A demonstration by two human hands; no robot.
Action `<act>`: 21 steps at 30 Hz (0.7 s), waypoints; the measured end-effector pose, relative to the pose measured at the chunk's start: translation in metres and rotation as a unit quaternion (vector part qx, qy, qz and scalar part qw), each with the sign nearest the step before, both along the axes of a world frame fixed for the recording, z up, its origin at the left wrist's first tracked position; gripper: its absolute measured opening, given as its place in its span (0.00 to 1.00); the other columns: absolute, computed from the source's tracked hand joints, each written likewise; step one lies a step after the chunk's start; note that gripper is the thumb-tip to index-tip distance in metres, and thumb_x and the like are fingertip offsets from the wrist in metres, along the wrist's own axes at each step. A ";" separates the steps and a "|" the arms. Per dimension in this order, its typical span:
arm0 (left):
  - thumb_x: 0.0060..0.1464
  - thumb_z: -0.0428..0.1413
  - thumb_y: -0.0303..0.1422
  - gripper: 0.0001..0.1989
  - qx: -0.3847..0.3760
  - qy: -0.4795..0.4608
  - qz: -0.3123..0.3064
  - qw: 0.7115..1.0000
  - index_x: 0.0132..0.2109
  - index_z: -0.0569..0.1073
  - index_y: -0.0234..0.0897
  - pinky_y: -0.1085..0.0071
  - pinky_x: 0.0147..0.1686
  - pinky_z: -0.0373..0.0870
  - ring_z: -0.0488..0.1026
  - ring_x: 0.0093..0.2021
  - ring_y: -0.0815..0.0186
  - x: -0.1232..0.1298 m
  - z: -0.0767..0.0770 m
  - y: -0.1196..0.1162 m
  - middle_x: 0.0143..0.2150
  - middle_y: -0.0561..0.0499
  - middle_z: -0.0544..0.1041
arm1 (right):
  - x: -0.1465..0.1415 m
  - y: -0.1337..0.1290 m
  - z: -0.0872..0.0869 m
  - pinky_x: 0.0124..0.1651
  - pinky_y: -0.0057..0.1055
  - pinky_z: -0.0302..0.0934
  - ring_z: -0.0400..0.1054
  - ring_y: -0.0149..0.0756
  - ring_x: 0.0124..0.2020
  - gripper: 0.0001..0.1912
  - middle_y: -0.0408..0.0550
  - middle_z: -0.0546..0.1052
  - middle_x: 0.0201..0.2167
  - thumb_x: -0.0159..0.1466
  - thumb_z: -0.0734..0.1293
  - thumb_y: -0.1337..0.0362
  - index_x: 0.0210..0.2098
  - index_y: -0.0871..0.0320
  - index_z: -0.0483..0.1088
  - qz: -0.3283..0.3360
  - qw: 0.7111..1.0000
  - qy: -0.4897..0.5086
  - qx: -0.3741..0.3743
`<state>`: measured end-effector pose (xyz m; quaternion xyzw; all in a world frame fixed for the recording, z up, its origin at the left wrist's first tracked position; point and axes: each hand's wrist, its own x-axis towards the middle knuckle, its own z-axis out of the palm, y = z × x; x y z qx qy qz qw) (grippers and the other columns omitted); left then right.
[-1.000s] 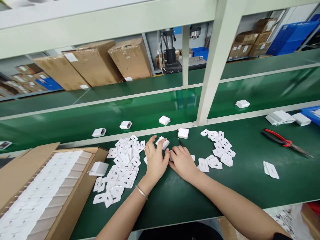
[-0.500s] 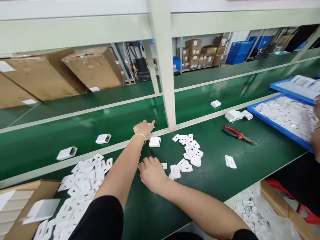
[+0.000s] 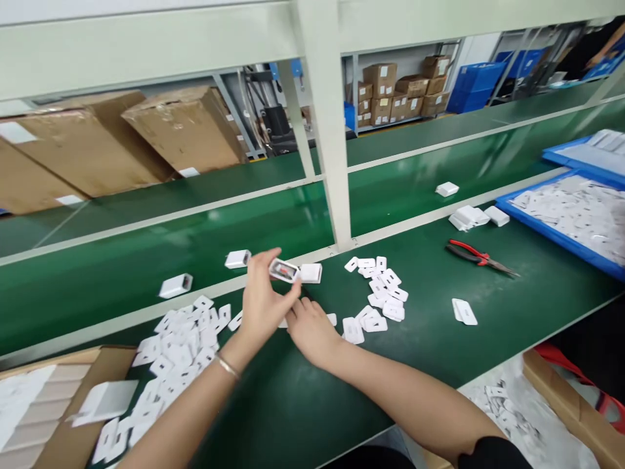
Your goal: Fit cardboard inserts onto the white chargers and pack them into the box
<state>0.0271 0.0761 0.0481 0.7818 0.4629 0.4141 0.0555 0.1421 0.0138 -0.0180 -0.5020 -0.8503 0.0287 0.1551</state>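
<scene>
My left hand [image 3: 261, 293] is closed on a white plastic housing [image 3: 284, 270], between thumb and fingers. Its open end faces me and shows a dark and reddish inside. Just right of it, a similar white housing [image 3: 311, 273] stands on the green bench. My right hand [image 3: 312, 331] is low over the bench with its fingers curled; what they hold, if anything, is hidden. Flat white cover plates with slots [image 3: 385, 293] lie in a curved cluster to its right. A larger heap of these plates [image 3: 183, 345] spreads to the left of my left forearm.
On the green conveyor belt [image 3: 122, 260] sit white housings [image 3: 176, 285]. Red-handled pliers [image 3: 481, 258] lie at right, near a blue tray [image 3: 537, 241] of small white parts. A cardboard box [image 3: 92, 391] stands at front left. A pale metal post [image 3: 332, 130] rises beyond my hands.
My left hand has come back from the belt toward me, bringing a white housing up near my right hand. The housings on the belt's left side have shifted right in view.
</scene>
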 end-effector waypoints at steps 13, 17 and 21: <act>0.59 0.59 0.28 0.15 -0.016 -0.081 0.059 0.995 0.52 0.69 0.42 0.57 0.49 0.71 0.71 0.51 0.53 -0.031 -0.025 -0.087 0.49 0.46 0.72 | 0.028 0.013 0.019 0.48 0.43 0.65 0.67 0.48 0.45 0.08 0.55 0.74 0.42 0.67 0.65 0.71 0.46 0.59 0.68 -0.019 0.983 0.171 0.068; 0.58 0.60 0.29 0.14 -0.079 -0.104 0.036 0.991 0.51 0.71 0.42 0.63 0.42 0.72 0.72 0.44 0.56 -0.034 -0.036 -0.084 0.43 0.48 0.74 | 0.034 0.008 0.035 0.45 0.42 0.65 0.68 0.46 0.43 0.08 0.52 0.72 0.40 0.65 0.66 0.68 0.44 0.55 0.66 -0.045 0.947 0.297 0.116; 0.57 0.61 0.30 0.17 -0.114 -0.119 0.043 0.985 0.53 0.69 0.42 0.64 0.41 0.73 0.75 0.44 0.57 -0.036 -0.045 -0.084 0.45 0.48 0.76 | 0.031 -0.005 0.050 0.43 0.41 0.66 0.69 0.44 0.42 0.10 0.50 0.72 0.40 0.66 0.66 0.67 0.46 0.53 0.66 0.019 0.933 0.347 0.091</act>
